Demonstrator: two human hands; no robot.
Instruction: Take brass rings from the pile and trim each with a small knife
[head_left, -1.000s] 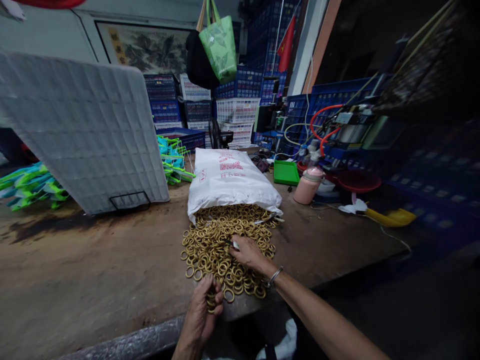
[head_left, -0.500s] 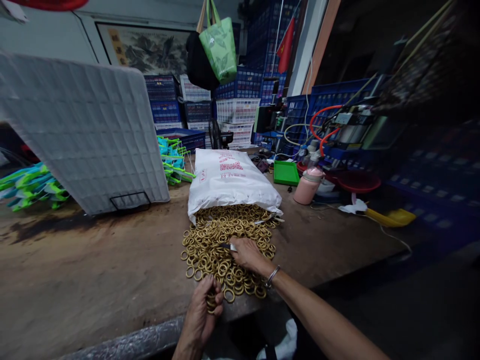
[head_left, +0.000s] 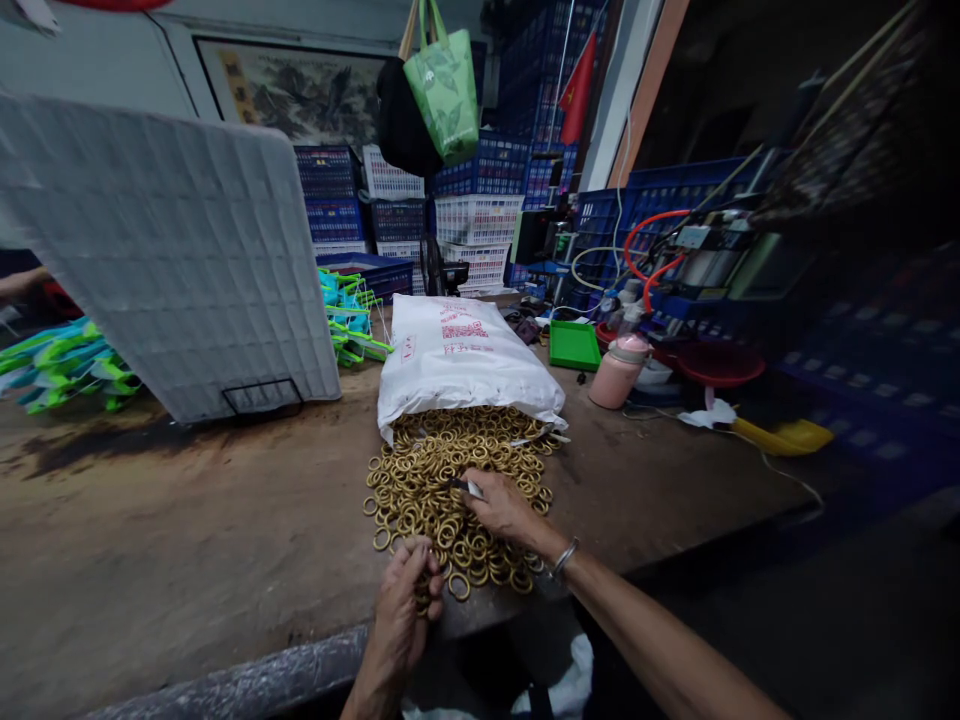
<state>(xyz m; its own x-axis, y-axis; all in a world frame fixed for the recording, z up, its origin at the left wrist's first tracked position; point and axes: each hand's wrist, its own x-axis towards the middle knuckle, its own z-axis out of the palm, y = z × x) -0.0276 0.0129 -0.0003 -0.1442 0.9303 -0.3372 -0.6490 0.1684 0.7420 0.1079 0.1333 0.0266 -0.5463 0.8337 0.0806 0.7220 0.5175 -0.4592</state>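
A heap of brass-coloured rings (head_left: 416,480) spills from the mouth of a white printed sack (head_left: 472,365) onto the table. At the heap's near edge, my left hand (head_left: 401,610) is closed around several rings, partly hidden by the fingers. My right hand (head_left: 506,508) reaches over the middle of the heap, its fingers pinching a small thin tool (head_left: 471,489) with a pale part and a dark tip. What kind of tool it is cannot be made out. The tip is close over the rings. A metal bracelet circles the right wrist.
Left of the sack stands a tall grey quilted panel (head_left: 180,260), with green and blue plastic pieces (head_left: 349,315) behind it. To the right are a green tray (head_left: 574,345), a pink bottle (head_left: 619,372) and a yellow scoop (head_left: 787,437). Another person's arm (head_left: 22,285) shows at far left.
My left hand has lifted slightly, its fingertips closer together over the rings. My right hand has shifted a little to the right with the tool. Another person's arm has appeared at far left.
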